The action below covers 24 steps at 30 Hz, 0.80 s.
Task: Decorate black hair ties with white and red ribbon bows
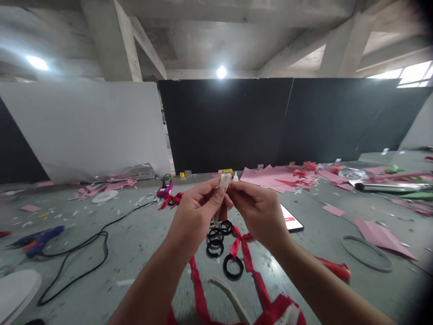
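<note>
My left hand (198, 210) and my right hand (259, 207) meet above the table, fingers pinched together on a narrow white ribbon (224, 180) with printed dark letters. Its tail hangs down between the hands. Below them several black rings (215, 248) lie on the table, one of them (233, 267) nearer me. A red ribbon tied in a bow (241, 239) lies beside the rings. More red ribbon (199, 289) trails toward me, and a pale strip (230, 293) lies between its lengths.
On the left are a blue glue gun (42, 239), its black cable and a white disc (18, 293). A purple box (164, 190) stands behind. To the right lie a phone (291, 219), red scissors-like handle (333, 268), grey hoop (367, 253) and pink paper (267, 176).
</note>
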Motion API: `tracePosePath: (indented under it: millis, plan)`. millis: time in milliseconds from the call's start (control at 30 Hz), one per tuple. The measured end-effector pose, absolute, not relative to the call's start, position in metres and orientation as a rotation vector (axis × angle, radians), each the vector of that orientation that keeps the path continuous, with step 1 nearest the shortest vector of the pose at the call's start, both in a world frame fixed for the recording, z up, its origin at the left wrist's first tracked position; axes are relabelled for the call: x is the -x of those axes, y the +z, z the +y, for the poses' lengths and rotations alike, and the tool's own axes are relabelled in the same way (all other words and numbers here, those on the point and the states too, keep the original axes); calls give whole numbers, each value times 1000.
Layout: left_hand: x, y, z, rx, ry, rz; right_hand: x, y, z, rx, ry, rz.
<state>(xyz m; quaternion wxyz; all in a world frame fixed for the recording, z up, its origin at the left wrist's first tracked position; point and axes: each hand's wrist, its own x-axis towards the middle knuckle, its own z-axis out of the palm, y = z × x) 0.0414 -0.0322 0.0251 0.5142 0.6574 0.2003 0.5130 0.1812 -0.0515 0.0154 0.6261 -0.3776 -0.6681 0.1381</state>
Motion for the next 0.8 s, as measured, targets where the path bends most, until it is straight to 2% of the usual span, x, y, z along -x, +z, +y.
tracePosePath:
  millis: [400,567,800]
  plan:
    - [-44,16,-30,-1744,1315,670,-175,15,-53,802,545,-1533]
    - [-44,15,-28,-1805,1328,734,-174,11,-49,704,821,-1349]
    - [-49,14,-31,-1567,1403,656,-170,8,-47,632,913,-1251]
